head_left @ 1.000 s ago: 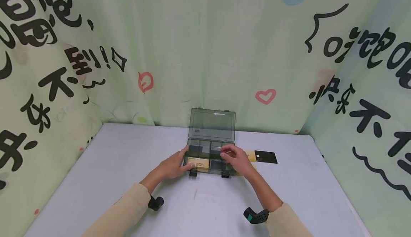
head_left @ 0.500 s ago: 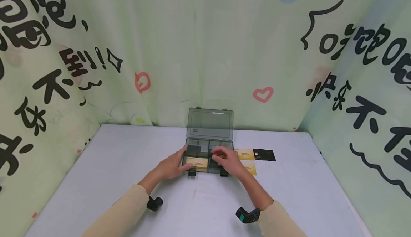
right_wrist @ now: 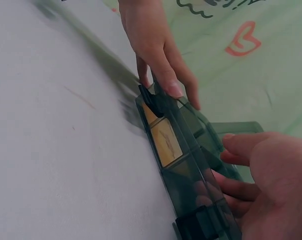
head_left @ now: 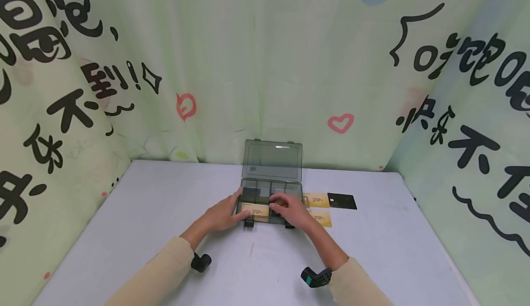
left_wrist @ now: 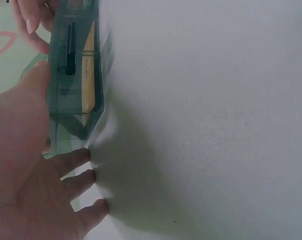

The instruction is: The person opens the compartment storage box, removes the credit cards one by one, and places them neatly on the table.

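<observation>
A smoky translucent storage box (head_left: 271,187) stands on the table with its lid (head_left: 272,160) raised at the back. Inside, cream-and-gold cards (head_left: 256,211) fill the front left compartment. Thumb and forefinger of my left hand (head_left: 225,213) hold the box's front left corner; the other fingers touch the table in the left wrist view. My right hand (head_left: 291,210) is over the right-hand compartments, fingers loosely bent. In the right wrist view its fingertips show through the clear walls, with the thumb apart above them. Nothing is visibly held there, though the compartment is partly hidden.
Right of the box lie two gold cards (head_left: 318,199) and a black card (head_left: 342,201). Two dark latches (head_left: 249,222) stick out at the box's front edge. A pale curtain (head_left: 223,66) hangs behind the white table (head_left: 174,195).
My right hand has moved left from the box's right side to over its compartments, uncovering the gold cards beside it. My left hand has stayed at the box corner.
</observation>
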Motion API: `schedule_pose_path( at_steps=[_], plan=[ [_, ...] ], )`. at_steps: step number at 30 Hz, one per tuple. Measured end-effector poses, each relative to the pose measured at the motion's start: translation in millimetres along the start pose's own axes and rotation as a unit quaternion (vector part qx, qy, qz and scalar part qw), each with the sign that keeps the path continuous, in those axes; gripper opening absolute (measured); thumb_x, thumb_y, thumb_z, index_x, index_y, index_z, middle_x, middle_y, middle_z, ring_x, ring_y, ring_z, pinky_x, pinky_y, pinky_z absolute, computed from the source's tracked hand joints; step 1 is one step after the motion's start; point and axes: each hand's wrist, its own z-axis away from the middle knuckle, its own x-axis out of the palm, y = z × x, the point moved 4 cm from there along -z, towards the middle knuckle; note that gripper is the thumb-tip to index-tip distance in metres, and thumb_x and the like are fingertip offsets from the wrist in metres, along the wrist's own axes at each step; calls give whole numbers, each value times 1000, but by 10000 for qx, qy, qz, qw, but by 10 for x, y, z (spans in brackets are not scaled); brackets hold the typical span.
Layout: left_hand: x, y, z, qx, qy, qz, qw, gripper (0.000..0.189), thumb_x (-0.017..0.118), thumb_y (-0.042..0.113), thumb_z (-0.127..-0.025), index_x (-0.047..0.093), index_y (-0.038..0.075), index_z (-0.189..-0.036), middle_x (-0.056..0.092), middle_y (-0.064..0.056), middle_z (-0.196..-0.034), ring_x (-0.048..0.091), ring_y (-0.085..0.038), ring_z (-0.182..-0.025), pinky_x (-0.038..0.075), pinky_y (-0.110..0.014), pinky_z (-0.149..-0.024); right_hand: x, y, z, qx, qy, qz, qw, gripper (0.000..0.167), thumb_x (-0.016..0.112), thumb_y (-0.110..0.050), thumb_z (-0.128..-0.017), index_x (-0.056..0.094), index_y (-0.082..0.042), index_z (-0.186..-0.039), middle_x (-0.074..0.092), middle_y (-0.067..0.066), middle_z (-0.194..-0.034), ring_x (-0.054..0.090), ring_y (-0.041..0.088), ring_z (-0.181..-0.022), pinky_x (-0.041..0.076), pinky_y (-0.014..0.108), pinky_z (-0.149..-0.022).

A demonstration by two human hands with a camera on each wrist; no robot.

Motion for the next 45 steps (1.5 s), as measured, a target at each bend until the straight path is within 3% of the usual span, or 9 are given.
schedule_pose_path(
  at_steps=[7, 15, 20, 24, 35, 45],
  plan=[
    [-2, -35, -27, 2, 49, -69, 10000, 85, 49, 58, -95, 10, 15, -157, 30, -15, -158, 35, -35, -143, 33, -54, -113, 36, -78, -24, -178, -144, 385, 9990, 28, 61, -23, -96, 64, -10, -121, 70, 7, -108, 65, 18, -93, 54, 31, -74],
    [25, -32, -17, 90, 40, -80, 9999, 85, 49, 58, -95, 11, 14, -157, 32, -17, -156, 37, -36, -141, 35, -55, -111, 134, -81, -55, -174, -212, 1066, 9939, 31, 62, -32, -95, 65, -12, -119, 67, 2, -90, 58, 11, -76, 48, 28, -65],
    [22, -24, -8, 102, 72, -89, 9999, 85, 49, 58, -95, 11, 14, -157, 33, -18, -155, 38, -37, -140, 36, -56, -110, 159, -88, -85, -111, -264, 1334, 9907, 25, 59, -27, -97, 65, -13, -117, 59, 0, -73, 47, 12, -61, 38, 27, -58],
    [19, -23, -5, 86, 87, -83, 9999, 85, 49, 58, -95, 11, 15, -157, 33, -18, -155, 38, -37, -140, 36, -56, -110, 175, -87, -102, -84, -352, 1453, 9887, 25, 58, -27, -98, 65, -14, -118, 54, -1, -67, 42, 13, -57, 35, 28, -57],
    [24, -42, -17, 0, 67, -115, 9999, 85, 49, 59, -94, 11, 15, -157, 32, -17, -156, 39, -37, -140, 36, -56, -110, 223, -118, -120, -78, -531, 1665, 9846, 29, 55, -29, -99, 63, -11, -119, 57, 0, -76, 48, 14, -65, 39, 29, -58],
    [43, -48, -27, 40, 74, -85, 9999, 86, 48, 60, -94, 11, 15, -157, 32, -17, -156, 38, -37, -140, 36, -56, -110, 245, -124, -104, -21, -560, 1825, 9816, 28, 51, -26, -100, 62, -11, -122, 57, -1, -72, 48, 13, -63, 40, 29, -60]
  ],
)
